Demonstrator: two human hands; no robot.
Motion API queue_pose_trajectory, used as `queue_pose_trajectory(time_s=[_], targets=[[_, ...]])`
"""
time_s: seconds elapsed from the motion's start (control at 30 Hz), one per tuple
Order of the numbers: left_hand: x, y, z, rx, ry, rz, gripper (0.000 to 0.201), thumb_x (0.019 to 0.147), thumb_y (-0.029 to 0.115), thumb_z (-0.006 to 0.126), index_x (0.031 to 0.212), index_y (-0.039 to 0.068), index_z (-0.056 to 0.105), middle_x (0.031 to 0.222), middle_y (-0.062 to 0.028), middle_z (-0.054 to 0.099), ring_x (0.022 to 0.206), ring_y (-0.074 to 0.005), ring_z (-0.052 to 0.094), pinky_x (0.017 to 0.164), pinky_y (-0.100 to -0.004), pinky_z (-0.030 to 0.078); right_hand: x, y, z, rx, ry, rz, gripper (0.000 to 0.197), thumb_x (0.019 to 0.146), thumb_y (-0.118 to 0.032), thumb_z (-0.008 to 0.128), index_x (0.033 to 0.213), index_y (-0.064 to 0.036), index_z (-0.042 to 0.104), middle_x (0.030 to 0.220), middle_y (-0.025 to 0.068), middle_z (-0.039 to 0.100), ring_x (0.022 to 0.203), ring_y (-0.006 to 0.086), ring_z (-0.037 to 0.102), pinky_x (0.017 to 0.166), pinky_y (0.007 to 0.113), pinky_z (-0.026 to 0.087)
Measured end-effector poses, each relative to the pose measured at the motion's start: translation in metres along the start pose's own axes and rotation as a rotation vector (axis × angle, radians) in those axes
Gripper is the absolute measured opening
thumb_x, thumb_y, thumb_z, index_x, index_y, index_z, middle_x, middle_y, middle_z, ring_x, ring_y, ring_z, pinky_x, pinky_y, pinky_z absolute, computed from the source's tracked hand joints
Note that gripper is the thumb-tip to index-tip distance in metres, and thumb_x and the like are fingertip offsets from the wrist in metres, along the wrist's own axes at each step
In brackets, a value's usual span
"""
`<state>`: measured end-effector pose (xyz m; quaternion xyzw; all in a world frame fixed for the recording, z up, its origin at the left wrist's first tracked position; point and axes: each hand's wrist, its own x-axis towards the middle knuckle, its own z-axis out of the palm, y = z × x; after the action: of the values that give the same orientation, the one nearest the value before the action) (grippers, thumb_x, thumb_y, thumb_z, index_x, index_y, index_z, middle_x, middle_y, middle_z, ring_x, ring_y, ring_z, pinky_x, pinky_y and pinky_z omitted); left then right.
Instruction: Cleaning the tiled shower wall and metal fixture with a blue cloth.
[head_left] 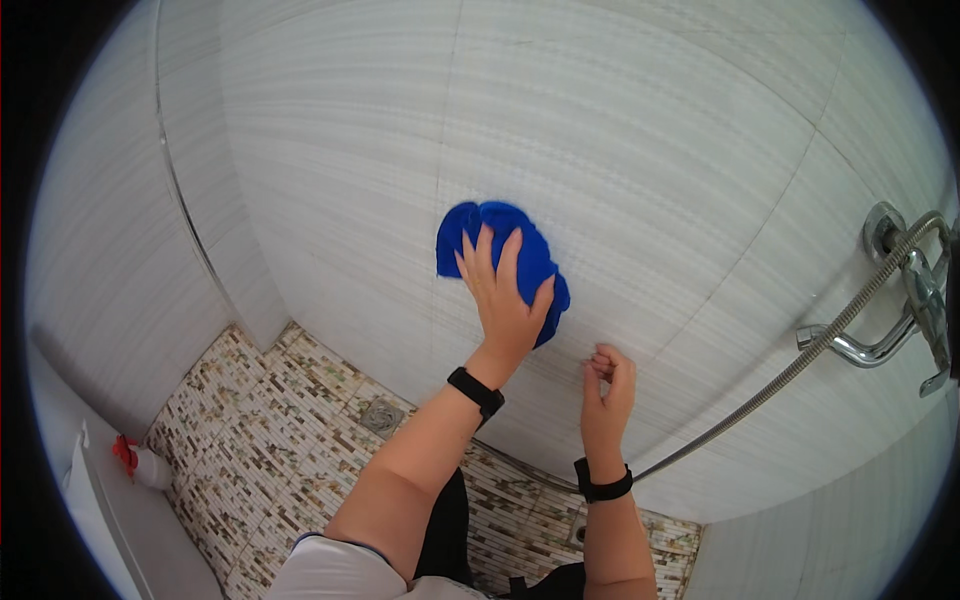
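Observation:
A blue cloth [520,265] lies bunched against the pale streaked wall tiles [650,190]. Spread over it, the fingers of my left hand [505,305] press it to the wall, with the thumb at its lower right edge. Lower and to the right, my right hand [610,385] is held close to the wall with its fingers loosely curled in. Nothing shows in that hand. Both wrists wear black bands.
At the right are a chrome shower tap [880,345] and a metal hose [780,395] that hangs down past my right wrist. A white bottle with a red top [150,467] stands at the lower left. The mosaic floor [270,430] has a square drain [380,417].

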<state>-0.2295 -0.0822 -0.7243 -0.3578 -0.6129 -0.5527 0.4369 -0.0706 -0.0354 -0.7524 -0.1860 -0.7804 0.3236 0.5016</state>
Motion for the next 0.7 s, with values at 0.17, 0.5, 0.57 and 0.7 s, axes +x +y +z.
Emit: queue_pose_trajectory(time_s=[0.17, 0.5, 0.57, 0.7], targets=[[-0.069, -0.015, -0.006, 0.023, -0.053, -0.225, 0.063, 0.081, 0.014, 0.062, 0.134, -0.002, 0.031, 0.14, -0.0305, 0.02, 0.13, -0.0493, 0.017, 0.106, -0.0574, 0.012, 0.0, 0.001, 0.0, -0.004, 0.009, -0.03, 0.024, 0.083, 0.006, 0.055, 0.106, 0.0004, 0.055, 0.095, 0.0123, 0.055, 0.085, 0.0211, 0.057, 0.076, 0.03, 0.047], [0.025, -0.001, -0.008, -0.014, 0.071, -0.145, 0.057, 0.085, 0.014, 0.058, 0.135, -0.002, 0.034, 0.14, -0.0285, 0.023, 0.131, -0.0449, 0.017, 0.107, -0.0537, 0.013, 0.0, 0.002, -0.001, -0.025, 0.001, -0.044, 0.022, 0.083, 0.003, 0.058, 0.105, 0.0001, 0.055, 0.095, 0.0092, 0.054, 0.082, 0.0156, 0.056, 0.075, 0.027, 0.047], [0.06, -0.001, -0.006, 0.028, 0.119, -0.098, 0.057, 0.085, 0.02, 0.06, 0.135, 0.003, 0.036, 0.141, -0.0243, 0.025, 0.13, -0.0435, 0.02, 0.107, -0.0536, 0.013, -0.001, 0.002, 0.001, -0.026, 0.002, -0.04, 0.023, 0.083, 0.003, 0.057, 0.106, -0.0001, 0.055, 0.094, 0.0099, 0.054, 0.082, 0.0171, 0.056, 0.076, 0.028, 0.046], [0.078, -0.005, -0.007, 0.033, 0.132, -0.078, 0.059, 0.083, 0.02, 0.061, 0.134, 0.004, 0.036, 0.14, -0.0229, 0.027, 0.13, -0.0436, 0.022, 0.107, -0.0536, 0.013, -0.002, 0.004, 0.002, -0.026, 0.027, -0.032, 0.024, 0.084, 0.004, 0.055, 0.107, -0.0004, 0.055, 0.093, 0.0104, 0.054, 0.082, 0.0187, 0.056, 0.078, 0.029, 0.045]])
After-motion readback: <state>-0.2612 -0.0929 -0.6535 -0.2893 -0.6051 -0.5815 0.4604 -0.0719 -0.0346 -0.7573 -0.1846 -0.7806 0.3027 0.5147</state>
